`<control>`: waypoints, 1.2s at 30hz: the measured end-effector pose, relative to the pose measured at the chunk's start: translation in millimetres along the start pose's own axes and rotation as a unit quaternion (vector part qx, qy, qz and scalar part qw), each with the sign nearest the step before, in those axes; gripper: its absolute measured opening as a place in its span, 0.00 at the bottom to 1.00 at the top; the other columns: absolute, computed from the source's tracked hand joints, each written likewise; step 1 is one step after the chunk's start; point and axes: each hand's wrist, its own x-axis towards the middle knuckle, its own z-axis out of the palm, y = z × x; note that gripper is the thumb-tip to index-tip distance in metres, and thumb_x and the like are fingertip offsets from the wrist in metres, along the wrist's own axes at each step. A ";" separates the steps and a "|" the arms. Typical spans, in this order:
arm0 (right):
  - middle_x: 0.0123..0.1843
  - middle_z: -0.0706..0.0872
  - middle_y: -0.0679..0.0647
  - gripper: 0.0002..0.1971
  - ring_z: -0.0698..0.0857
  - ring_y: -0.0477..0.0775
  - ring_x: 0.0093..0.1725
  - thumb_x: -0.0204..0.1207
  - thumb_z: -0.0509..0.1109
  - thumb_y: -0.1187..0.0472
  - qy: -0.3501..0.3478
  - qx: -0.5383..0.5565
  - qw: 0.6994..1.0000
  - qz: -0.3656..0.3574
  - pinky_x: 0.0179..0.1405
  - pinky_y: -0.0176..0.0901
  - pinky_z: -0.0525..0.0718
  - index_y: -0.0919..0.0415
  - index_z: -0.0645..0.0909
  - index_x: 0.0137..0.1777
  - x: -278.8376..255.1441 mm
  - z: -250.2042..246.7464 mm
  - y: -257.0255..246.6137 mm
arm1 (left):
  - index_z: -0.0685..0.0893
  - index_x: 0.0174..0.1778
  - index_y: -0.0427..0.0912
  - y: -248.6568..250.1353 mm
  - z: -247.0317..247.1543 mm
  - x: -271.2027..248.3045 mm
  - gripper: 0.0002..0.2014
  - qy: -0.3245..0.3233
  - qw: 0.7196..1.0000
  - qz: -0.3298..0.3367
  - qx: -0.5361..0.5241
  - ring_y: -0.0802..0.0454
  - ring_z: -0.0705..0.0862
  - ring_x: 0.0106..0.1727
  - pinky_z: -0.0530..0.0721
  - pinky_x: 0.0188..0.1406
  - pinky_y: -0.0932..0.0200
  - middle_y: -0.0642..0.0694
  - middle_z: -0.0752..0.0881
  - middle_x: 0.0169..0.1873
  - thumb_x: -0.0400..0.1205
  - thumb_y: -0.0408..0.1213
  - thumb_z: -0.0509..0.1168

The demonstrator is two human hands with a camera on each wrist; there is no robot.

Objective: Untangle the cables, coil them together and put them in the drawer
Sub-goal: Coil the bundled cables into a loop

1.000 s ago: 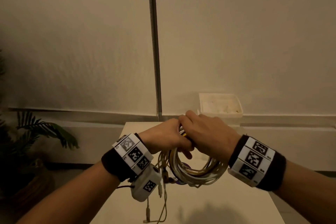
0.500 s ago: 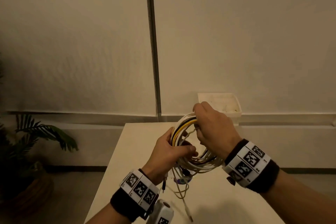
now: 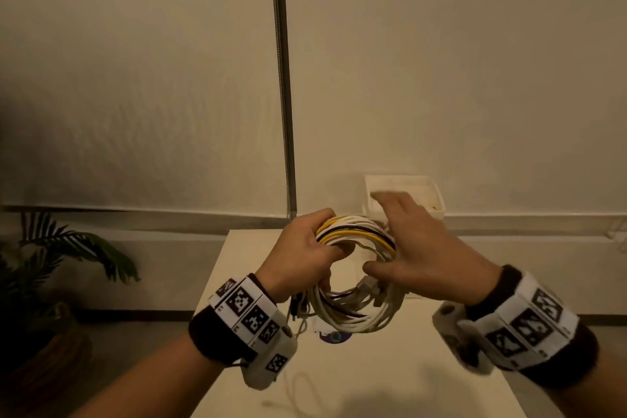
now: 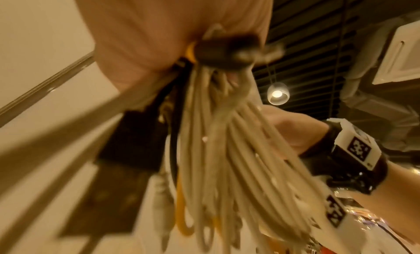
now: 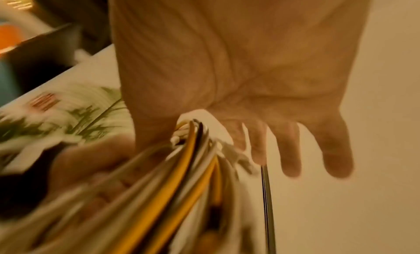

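Note:
A coil of white, yellow and black cables hangs upright in the air above the white table. My left hand grips the coil at its upper left, fingers curled round the strands. My right hand lies against the coil's right side with straight, spread fingers, its thumb pointing left below the top strands. In the left wrist view the blurred coil drops from my left hand. In the right wrist view the strands run past the base of my right hand's thumb. Plug ends dangle at the coil's lower left.
An open white box stands beyond the table's far edge by the wall. A thin loose cable and a small purple item lie on the table. A metal pole runs up the wall; a potted plant stands at left.
My right hand has let go of the coil's top and spread its fingers. My left hand has shifted its grip up to the coil's upper left, and the coil now faces me more squarely.

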 end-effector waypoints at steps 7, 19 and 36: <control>0.58 0.84 0.52 0.32 0.84 0.55 0.52 0.72 0.71 0.58 -0.005 -0.007 0.996 -0.089 0.50 0.52 0.85 0.49 0.62 0.74 21.1 7.4 -14.6 | 0.84 0.47 0.46 18.0 -7.1 8.1 0.08 -0.095 0.992 -0.049 0.074 0.46 0.84 0.22 0.86 0.24 0.52 0.41 0.87 0.32 0.76 0.30 0.72; 0.38 0.83 0.60 0.06 0.83 0.62 0.36 0.74 0.60 0.70 0.024 0.188 0.981 0.043 0.36 0.59 0.87 0.61 0.77 0.44 30.9 16.0 -15.7 | 0.81 0.45 0.33 -30.9 8.5 -28.0 0.03 0.056 0.970 -0.078 -0.223 0.40 0.84 0.28 0.88 0.39 0.37 0.40 0.81 0.26 0.78 0.23 0.67; 0.26 0.74 0.60 0.10 0.72 0.57 0.22 0.68 0.58 0.78 0.156 0.531 0.808 0.200 0.28 0.54 0.78 0.67 0.79 0.38 29.7 34.6 5.4 | 0.76 0.69 0.29 -77.9 49.7 -42.7 0.47 0.078 0.935 -0.022 -0.347 0.25 0.83 0.58 0.84 0.54 0.34 0.27 0.85 0.60 0.66 0.63 0.77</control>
